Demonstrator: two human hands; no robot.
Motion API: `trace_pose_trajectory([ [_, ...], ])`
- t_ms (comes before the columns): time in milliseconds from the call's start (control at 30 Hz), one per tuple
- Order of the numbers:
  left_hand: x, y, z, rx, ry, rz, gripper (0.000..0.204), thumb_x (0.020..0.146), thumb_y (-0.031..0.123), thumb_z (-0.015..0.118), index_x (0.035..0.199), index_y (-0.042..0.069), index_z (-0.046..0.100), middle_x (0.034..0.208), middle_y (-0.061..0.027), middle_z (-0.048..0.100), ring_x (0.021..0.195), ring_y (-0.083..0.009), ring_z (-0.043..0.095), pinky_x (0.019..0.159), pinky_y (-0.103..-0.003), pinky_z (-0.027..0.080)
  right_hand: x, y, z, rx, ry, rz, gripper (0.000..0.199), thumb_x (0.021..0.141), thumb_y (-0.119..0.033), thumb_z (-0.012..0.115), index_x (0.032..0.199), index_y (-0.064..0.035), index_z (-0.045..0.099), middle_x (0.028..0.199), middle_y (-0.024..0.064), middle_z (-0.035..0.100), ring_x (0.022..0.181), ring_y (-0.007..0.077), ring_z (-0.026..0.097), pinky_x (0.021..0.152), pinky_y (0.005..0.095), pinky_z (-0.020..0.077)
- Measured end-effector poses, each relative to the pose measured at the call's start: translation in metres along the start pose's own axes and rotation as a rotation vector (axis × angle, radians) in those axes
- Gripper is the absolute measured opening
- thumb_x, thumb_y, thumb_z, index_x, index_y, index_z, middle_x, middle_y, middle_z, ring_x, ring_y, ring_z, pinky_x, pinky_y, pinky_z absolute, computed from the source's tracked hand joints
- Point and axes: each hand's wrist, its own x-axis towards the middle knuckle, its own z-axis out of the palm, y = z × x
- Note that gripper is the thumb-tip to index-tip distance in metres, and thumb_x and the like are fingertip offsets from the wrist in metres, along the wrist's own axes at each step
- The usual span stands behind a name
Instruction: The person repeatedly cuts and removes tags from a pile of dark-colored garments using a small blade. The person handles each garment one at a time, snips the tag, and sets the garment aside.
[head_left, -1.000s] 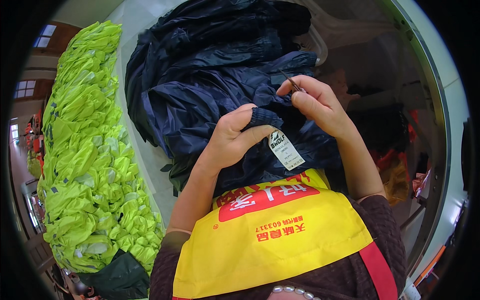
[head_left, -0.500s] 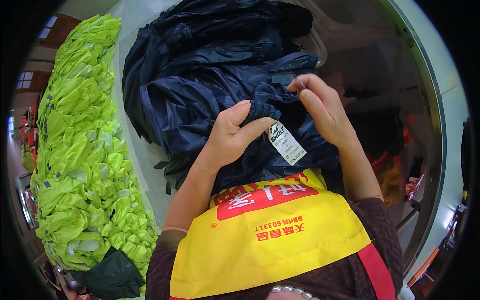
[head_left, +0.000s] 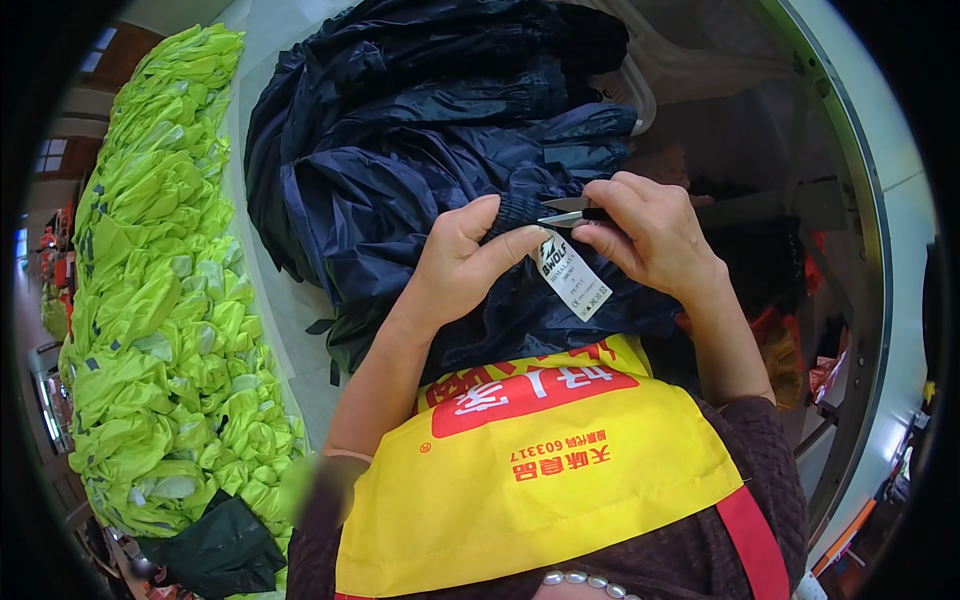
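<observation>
My left hand pinches the gathered elastic edge of a navy blue garment, thumb and fingers closed on it. A white label with dark print hangs from that edge, just by my left thumb. In my right hand is a small pair of thread snips, its dark grip mostly covered by my fingers. The two pointed metal blades stand apart, close to the elastic edge and the top of the label. I cannot tell whether they touch a thread.
More dark blue garments are heaped ahead, beside a pale bin rim. Along the left lies a long pile of neon yellow garments with a dark green cloth at its near end. A metal table edge curves at the right.
My right hand has come down and left to the elastic edge, and the snips' blades now show plainly. My left hand keeps its pinch, nearly in the same place.
</observation>
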Motion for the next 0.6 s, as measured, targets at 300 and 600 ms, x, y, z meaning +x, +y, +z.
trace_pose_trajectory([
  [300,0.002,-0.003,0.002,-0.008,-0.011,-0.019,0.02,0.084,0.016,0.066,0.075,0.0,0.058,0.066,-0.001,0.058,0.057,-0.0035,0.045,0.048,-0.021,0.032,-0.001,-0.001,-0.004,-0.001,-0.028,0.007,0.024,0.084,-0.029,0.064,0.088,-0.006,0.058,0.07,0.0062,0.057,0.057,0.0204,0.056,0.049,0.0284,0.044],
  [600,0.002,0.007,0.008,-0.128,-0.008,-0.025,0.016,0.085,0.015,0.065,0.082,0.0,0.061,0.071,-0.0005,0.06,0.062,-0.0038,0.049,0.053,-0.02,0.037,0.001,0.007,0.014,0.153,-0.02,0.058,0.024,0.086,-0.027,0.062,0.085,-0.0036,0.058,0.071,0.0082,0.059,0.06,0.0212,0.058,0.051,0.0285,0.0445],
])
